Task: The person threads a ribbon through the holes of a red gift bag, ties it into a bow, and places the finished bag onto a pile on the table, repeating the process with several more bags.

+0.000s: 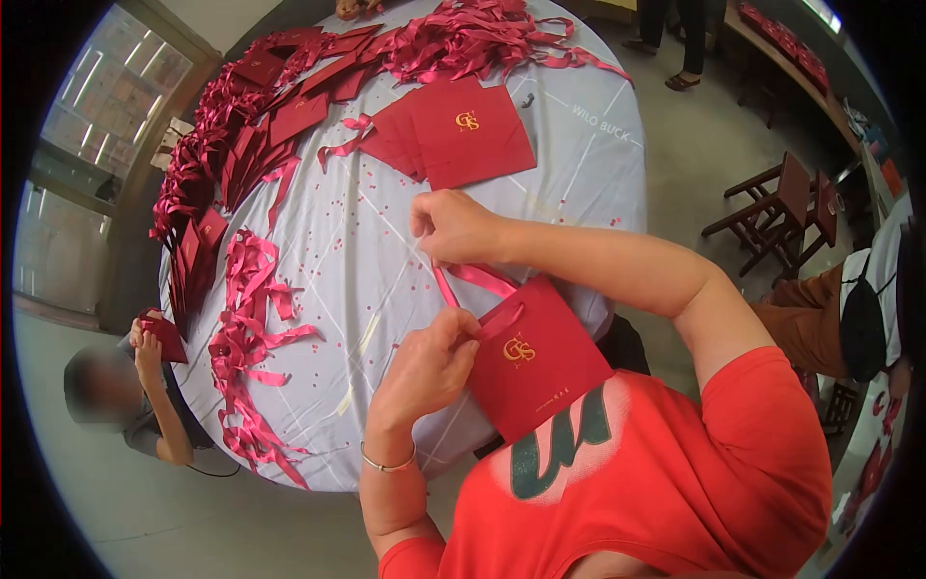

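Note:
A red paper gift bag (545,362) with gold lettering lies tilted at the table's near edge, against my red shirt. My left hand (424,372), with a bangle at the wrist, is closed at the bag's top corner, fingers pinched by the ribbon loop. Just beyond, my right hand (458,227) is closed on the pink ribbon (482,280), which runs from the bag's top edge up beneath the fist. Its fingertips are partly hidden. Past my right hand lies a fanned stack of flat red bags (477,135).
Loose pink ribbons (253,347) lie on the left of the white-covered table (386,217). Finished-looking bags with ribbons (280,125) and a ribbon heap (463,39) line the far side. A co-worker (145,386) at left holds a red bag. Wooden stools (781,203) stand right.

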### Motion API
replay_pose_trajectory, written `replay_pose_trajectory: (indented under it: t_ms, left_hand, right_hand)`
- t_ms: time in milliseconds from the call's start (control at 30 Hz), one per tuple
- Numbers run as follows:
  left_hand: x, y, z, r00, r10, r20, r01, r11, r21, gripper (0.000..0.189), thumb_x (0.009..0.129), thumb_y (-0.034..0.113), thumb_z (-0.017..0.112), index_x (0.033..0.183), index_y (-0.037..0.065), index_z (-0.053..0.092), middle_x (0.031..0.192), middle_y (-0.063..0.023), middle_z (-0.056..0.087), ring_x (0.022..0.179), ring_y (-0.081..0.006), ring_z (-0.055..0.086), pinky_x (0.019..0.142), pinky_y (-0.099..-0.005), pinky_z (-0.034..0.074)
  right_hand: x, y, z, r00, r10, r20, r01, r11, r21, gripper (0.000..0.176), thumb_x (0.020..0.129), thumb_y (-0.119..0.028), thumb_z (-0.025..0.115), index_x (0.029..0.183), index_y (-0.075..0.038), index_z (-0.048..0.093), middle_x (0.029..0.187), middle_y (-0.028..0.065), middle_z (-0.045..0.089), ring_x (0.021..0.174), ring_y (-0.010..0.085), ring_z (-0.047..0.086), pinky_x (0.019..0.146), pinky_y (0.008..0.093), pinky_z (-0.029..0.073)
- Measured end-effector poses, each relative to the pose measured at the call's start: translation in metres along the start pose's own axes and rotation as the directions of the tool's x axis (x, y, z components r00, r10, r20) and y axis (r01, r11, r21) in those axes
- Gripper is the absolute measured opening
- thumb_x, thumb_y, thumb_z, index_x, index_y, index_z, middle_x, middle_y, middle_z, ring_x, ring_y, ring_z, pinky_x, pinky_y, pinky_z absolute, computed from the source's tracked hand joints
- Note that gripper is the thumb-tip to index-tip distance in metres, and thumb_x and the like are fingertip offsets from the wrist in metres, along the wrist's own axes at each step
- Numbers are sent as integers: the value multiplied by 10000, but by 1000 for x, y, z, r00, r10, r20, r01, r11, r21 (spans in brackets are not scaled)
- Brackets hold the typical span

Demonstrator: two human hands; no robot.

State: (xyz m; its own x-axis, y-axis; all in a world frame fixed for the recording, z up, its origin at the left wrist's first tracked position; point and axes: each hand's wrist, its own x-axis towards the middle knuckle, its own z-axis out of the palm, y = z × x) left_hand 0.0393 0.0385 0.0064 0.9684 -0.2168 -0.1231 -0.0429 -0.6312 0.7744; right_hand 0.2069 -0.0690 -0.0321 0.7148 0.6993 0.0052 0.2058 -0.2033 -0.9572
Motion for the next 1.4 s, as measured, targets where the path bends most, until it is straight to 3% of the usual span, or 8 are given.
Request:
replay_pose_trajectory:
  t_ms: [133,267,333,500,600,800,1000,1400]
  left_hand:
    - [-2,-10,6,995,54,-89,-59,997,-54,150,876,-4,580,1001,14,498,617,-86,528,544,-173,482,525,-315,390]
    - [-3,-8,0,997,-32,-67,31,999,-17,151,873,14,606,979,5,499,623,-82,550,567,-150,506,539,-307,410]
    - [-3,-9,0,988,-116,-98,110,992,-60,118,837,73,648,918,4,598,773,-185,660,727,-349,653,632,-385,496]
    - [-5,-13,-11,958,-91,-274,84,996,-36,117,838,104,678,846,-13,678,737,-135,674,647,-227,627,588,-327,490]
    - [-7,-27,-18,905,-143,-401,179,983,52,215,885,172,649,837,-34,686,662,-100,667,539,-119,581,526,-283,473]
    - [-2,-21,-24,881,-471,-55,466,881,-85,409,950,296,557,789,-61,674,636,-86,642,472,-107,521,472,-296,432]
    - [5,-16,-16,919,-389,-59,300,790,-534,264,878,230,703,906,-32,683,682,-9,653,590,-44,524,522,-253,419]
    - [10,-32,-7,895,-438,-83,314,752,-580,135,833,108,711,887,-13,684,745,-30,690,660,-61,605,558,-230,461]
  right_hand:
    - [0,9,4,975,-204,-87,190,971,-142,77,780,-9,594,842,28,567,721,106,630,628,177,675,557,304,518]
    - [-16,-2,-10,950,-295,-102,285,953,-98,133,860,-112,653,894,10,613,778,105,666,615,157,638,567,309,503]
    - [-38,-15,-26,954,-286,-90,262,940,-218,145,853,-132,666,876,5,624,766,106,666,613,160,633,571,309,494]
    - [-89,-13,-54,997,-66,47,80,892,-444,193,830,-191,694,812,-1,663,670,117,634,594,191,613,588,323,483]
    - [-107,-17,-52,998,2,58,22,908,-419,239,835,-233,696,812,4,671,719,141,651,661,244,635,622,348,490]
    - [-107,-13,-45,997,-27,78,46,965,-259,189,811,-179,742,807,-8,661,778,90,625,690,183,590,623,302,471]
    - [-106,-10,-42,996,-29,86,30,1000,-2,117,823,-107,749,809,-48,648,829,2,585,709,59,530,618,219,426]
    - [-105,-8,-39,990,-83,111,81,996,28,106,799,-69,756,791,-52,652,827,-10,588,697,56,517,605,213,408]
